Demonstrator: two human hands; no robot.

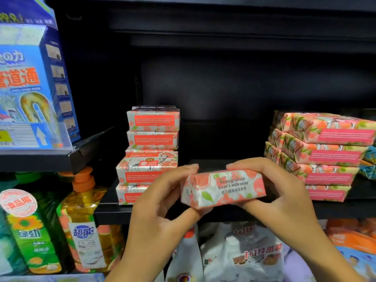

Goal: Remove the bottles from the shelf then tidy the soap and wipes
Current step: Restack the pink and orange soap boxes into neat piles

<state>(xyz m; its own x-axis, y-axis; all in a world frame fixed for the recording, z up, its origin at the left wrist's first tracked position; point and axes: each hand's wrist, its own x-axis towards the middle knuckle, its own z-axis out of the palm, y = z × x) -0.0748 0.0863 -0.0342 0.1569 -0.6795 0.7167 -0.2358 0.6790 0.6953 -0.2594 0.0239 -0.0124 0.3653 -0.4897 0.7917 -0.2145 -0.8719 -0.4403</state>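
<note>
While your left hand [162, 202] and right hand [278, 192] pinch the soap bar [222, 188] at centre frame, square it onto the right stack [321, 151], probably label outward.

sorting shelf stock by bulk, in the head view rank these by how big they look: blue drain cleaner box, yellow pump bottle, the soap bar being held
1. Blue drain cleaner box, though it is cut off by the frame edge and near the camera.
2. Yellow pump bottle.
3. Held soap bar, clearly smallest, gripped by both hands.

Dim shelf recess, soft edge blur
</note>
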